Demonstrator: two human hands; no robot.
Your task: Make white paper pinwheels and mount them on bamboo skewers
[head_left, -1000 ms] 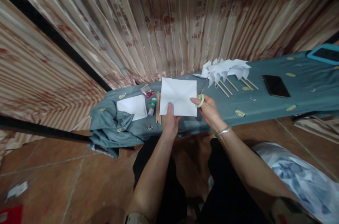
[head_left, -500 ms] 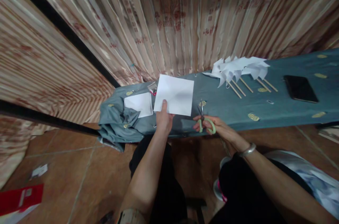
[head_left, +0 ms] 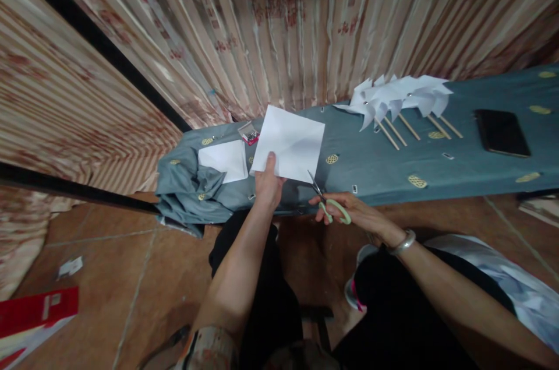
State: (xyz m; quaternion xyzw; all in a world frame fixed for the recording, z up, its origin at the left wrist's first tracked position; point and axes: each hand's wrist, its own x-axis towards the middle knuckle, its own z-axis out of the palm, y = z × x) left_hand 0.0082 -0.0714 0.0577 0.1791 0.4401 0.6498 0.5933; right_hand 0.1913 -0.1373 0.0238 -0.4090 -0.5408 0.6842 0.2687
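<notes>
Two hands are busy. The left hand (head_left: 267, 183) pinches the white paper square (head_left: 289, 144) above the surface (head_left: 384, 166). The right hand (head_left: 349, 212), closed on the green scissors (head_left: 328, 207), has tipped the open blades toward the paper's near corner.

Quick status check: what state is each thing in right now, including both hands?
left hand: pinching the white paper square
white paper square: held up, creased, uncut
right hand: gripping the scissors
scissors: blades near the square's lower corner, open or shut unclear
paper pinwheels: assembled, lying on the table
phone: screen dark, lying flat
table cloth: bunched at left end
</notes>
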